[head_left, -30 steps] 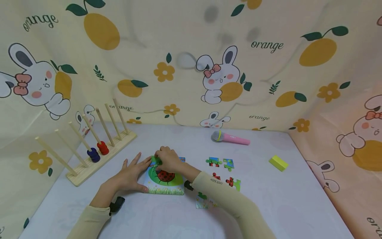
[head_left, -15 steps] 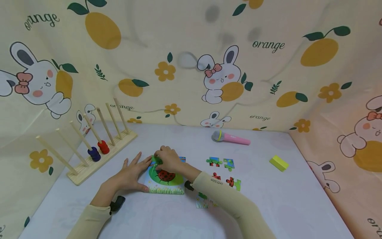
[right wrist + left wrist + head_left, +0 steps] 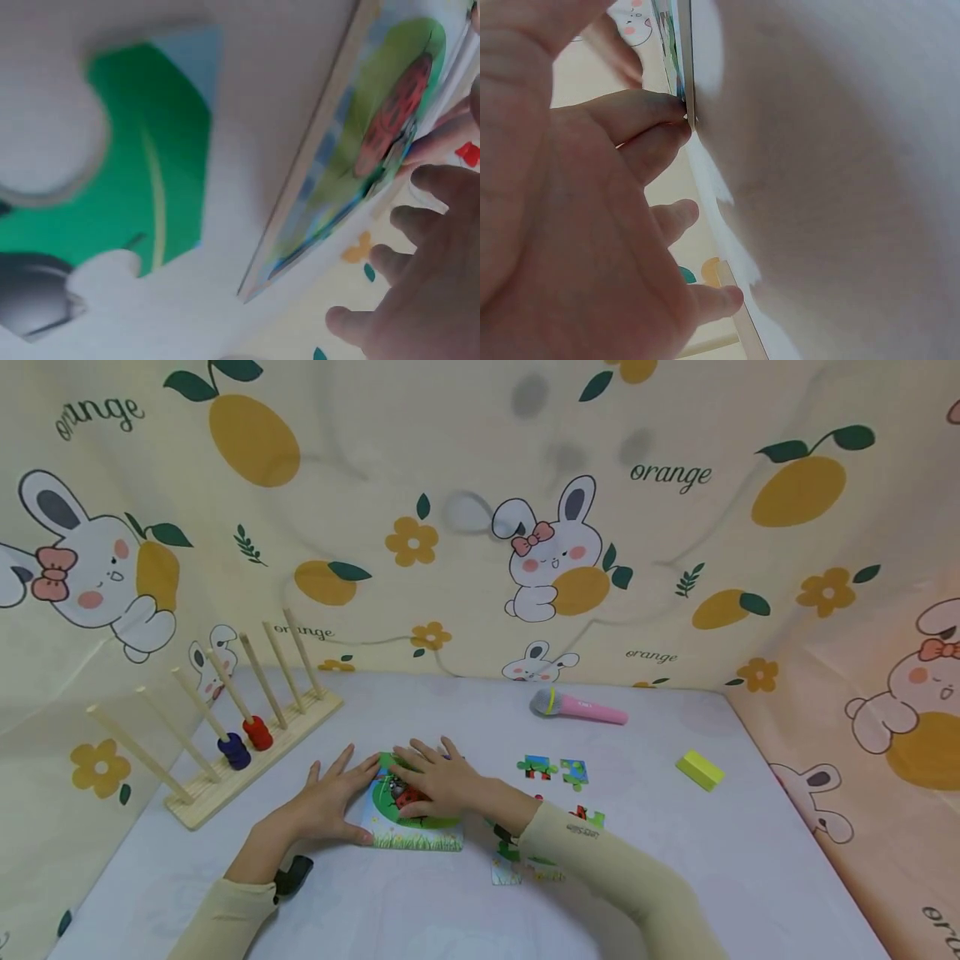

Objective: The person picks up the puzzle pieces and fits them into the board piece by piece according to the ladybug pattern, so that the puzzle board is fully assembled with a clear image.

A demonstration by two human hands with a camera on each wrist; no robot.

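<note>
A ladybug picture puzzle board (image 3: 416,842) lies flat on the white table. My left hand (image 3: 322,807) is at its left side, fingers spread, with the fingertips and thumb touching the edge; in the left wrist view the fingertips (image 3: 676,139) meet the board's rim. Over the board's upper right is my right hand (image 3: 446,783), its fingers extended and apart, nothing seen held, hiding part of the picture. In the right wrist view, that hand (image 3: 427,262) is beside the board (image 3: 330,165); contact is unclear. Loose puzzle pieces lie to the right, including a corner piece (image 3: 574,772).
A wooden peg stand (image 3: 258,764) with blue rings (image 3: 235,750) and red rings (image 3: 258,732) stands at the left. A pink microphone (image 3: 585,707) lies at the back, and a yellow block (image 3: 701,769) at the right. More pieces (image 3: 506,868) lie near the right forearm.
My right hand has gone from bunched fingers at the board's upper part to spread fingers, shifting slightly right and showing more of the ladybug. The left hand has stayed at the edge.
</note>
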